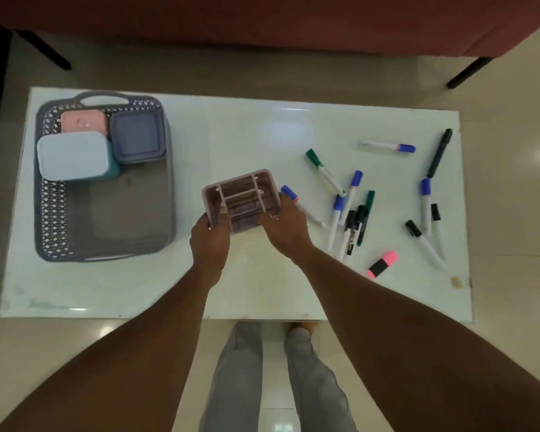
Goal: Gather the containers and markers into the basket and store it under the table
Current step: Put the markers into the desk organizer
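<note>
A pink divided organiser (242, 198) is at the middle of the white table (231, 275), gripped on both sides: my left hand (209, 238) holds its near left corner and my right hand (286, 227) its right edge. A grey perforated basket (106, 219) stands at the left with three lidded containers in its far end: a pink one (83, 120), a blue-grey one (136, 135) and a pale blue one (72, 155). Several markers (349, 213) with blue, green and black caps lie scattered on the right, along with a pink highlighter (382, 265).
A dark red sofa (262, 23) with black legs stands beyond the table's far edge. My legs in grey trousers (247, 385) are at the near edge, on a glossy tiled floor. The basket's near half holds nothing.
</note>
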Demonstrator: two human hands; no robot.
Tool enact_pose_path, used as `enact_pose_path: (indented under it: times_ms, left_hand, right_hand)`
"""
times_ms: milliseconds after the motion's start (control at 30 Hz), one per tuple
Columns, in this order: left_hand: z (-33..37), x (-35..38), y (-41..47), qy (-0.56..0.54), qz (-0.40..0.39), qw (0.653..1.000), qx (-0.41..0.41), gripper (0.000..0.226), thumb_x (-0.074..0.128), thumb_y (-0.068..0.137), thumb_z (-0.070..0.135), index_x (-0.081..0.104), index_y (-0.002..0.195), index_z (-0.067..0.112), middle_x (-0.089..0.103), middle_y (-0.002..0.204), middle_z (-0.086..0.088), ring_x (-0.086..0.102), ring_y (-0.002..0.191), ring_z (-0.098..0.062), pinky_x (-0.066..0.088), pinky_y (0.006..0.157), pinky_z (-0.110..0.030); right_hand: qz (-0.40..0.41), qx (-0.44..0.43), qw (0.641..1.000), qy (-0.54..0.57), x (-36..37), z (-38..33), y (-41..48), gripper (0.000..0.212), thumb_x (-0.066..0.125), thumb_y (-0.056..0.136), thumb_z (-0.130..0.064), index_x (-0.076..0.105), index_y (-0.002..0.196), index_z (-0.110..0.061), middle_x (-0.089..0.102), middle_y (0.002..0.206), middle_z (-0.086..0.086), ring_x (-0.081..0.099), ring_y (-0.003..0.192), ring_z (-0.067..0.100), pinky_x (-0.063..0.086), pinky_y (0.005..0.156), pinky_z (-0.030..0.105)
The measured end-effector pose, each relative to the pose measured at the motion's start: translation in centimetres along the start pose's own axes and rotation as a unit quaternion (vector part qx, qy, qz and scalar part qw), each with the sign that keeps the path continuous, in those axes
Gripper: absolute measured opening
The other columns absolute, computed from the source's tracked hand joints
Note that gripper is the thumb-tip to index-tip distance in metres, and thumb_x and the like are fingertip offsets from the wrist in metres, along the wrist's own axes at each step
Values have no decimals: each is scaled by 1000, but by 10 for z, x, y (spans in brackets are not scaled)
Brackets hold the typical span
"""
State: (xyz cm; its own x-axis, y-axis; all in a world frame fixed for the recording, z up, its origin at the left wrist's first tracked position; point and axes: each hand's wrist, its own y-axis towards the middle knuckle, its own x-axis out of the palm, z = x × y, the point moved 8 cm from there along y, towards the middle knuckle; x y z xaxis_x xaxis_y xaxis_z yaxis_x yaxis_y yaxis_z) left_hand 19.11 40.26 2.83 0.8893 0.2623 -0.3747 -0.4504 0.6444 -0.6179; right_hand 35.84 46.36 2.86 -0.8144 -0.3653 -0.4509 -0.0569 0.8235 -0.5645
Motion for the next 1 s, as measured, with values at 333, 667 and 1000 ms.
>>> enact_pose_path:
  times_ms: [333, 667, 1000]
  left_hand:
    - [-21, -20, 19, 85, 6, 994, 75, 44, 44, 97, 52, 55, 120, 16, 63, 112, -1, 61, 100, -18, 51, 85, -33]
    - [16, 43, -62, 287, -22, 920, 267, 19, 52, 96, 24, 55, 114, 19, 61, 114, -1, 61, 101, -14, 40, 85, -17]
    - [4, 152, -32, 138, -15, 983, 116, 23, 49, 100, 23, 55, 117, 10, 66, 111, -6, 64, 100, -20, 54, 86, -31]
  right_hand:
    - [-7, 73, 997, 19, 38, 31, -7, 77, 65, 87, -50, 31, 148, -20, 46, 148, -1, 47, 131, 20, 42, 109, 45]
    - [97, 67, 990, -82, -33, 35, -8, 26, 48, 96, -37, 62, 106, -17, 68, 100, 1, 62, 84, 18, 43, 63, 24]
    - [153, -67, 960, -224, -73, 43, 59, 26, 52, 93, -17, 59, 118, -12, 63, 113, 4, 53, 112, 22, 51, 84, 38]
